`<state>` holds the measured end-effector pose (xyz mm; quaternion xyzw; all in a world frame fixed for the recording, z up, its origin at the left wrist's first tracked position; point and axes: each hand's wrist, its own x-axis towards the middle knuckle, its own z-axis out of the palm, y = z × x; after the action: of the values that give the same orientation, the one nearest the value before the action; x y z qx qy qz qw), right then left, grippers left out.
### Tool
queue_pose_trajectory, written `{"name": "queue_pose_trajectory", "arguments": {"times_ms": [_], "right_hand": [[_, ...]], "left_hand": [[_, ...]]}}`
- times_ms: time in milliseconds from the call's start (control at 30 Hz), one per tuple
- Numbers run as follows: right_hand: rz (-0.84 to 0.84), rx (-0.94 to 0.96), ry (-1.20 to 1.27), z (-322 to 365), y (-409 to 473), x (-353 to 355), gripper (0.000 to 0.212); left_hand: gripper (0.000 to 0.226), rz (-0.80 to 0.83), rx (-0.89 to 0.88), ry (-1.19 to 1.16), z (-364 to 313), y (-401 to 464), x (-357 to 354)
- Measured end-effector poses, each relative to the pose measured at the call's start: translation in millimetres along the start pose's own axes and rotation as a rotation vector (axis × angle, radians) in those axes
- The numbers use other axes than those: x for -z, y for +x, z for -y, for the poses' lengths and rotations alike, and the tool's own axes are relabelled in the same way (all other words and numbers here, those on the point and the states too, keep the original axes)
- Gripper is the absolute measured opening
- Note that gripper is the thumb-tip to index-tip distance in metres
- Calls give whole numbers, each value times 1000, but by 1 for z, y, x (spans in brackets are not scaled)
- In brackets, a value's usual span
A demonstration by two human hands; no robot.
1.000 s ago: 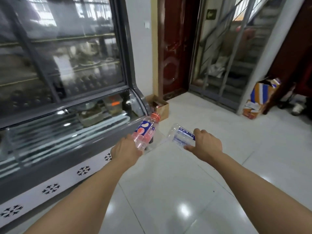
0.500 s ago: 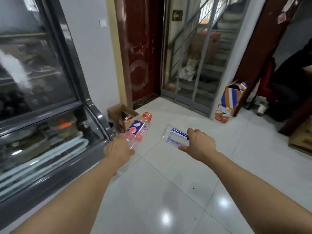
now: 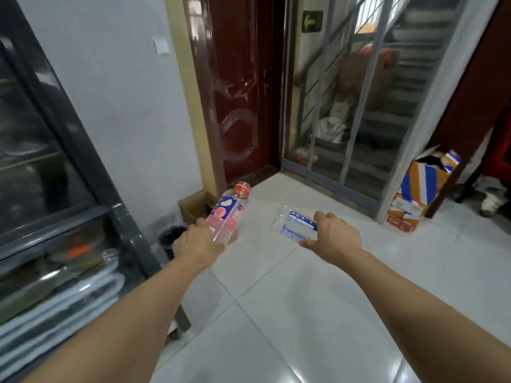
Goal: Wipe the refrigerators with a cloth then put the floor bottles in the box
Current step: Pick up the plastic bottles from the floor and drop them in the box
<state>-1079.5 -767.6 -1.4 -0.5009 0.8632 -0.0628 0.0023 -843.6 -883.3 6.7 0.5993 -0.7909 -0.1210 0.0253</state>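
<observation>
My left hand (image 3: 197,243) grips a pink-tinted plastic bottle (image 3: 228,214) with a red cap and a blue and pink label, its cap pointing up and away. My right hand (image 3: 336,240) holds a clear, crushed bottle (image 3: 294,223) with a blue and white label. Both are held out above the white tiled floor. An open brown cardboard box (image 3: 193,207) stands on the floor against the wall, just behind the pink bottle. The glass-fronted refrigerator (image 3: 63,189) fills the left side.
A small black bin (image 3: 170,239) sits between the refrigerator and the box. A dark red door (image 3: 237,92) and a glass stairwell door (image 3: 359,106) lie ahead. A striped orange and blue carton (image 3: 420,189) stands at the right, near a white shoe (image 3: 493,201).
The view has swung right and moved forward along the refrigerator toward the cardboard box. Both hands still hold their bottles out in front.
</observation>
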Motion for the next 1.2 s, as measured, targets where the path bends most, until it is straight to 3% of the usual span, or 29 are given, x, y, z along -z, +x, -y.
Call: {"name": "queue_pose_trajectory", "arguments": {"times_ms": [300,933,1200], "right_hand": [[85,150,16,-36,209,4,58],[58,325,0,-39,641,-21,58],[32,544,18,-33,826,-42,59]], "left_hand": [[65,-50,150,-2,-96,152,8],[62,-62,255,-154,-206,536,10],[61,-144,467,-205,-244,664,0]]}}
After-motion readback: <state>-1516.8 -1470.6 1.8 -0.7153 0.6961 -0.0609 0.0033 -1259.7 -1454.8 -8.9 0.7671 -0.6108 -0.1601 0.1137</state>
